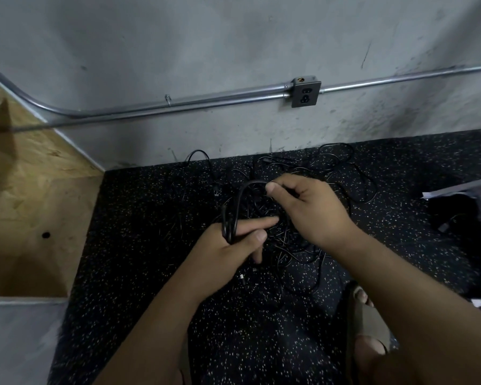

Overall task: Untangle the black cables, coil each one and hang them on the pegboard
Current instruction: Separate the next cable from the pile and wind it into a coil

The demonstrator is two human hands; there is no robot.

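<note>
Both busy: our L grip (225, 248) clenches thick black cable loops (229, 223) so coil holds; R grip (308, 209) pinches next bend.

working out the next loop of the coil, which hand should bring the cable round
Right, probably. The right hand pinches the free arc of the black cable above the left hand, which is busy gripping the gathered loops.

One head-worn wide-angle view only: we are looking forward and down, close over the speckled floor (139, 245), facing the grey wall (233, 37).
</note>
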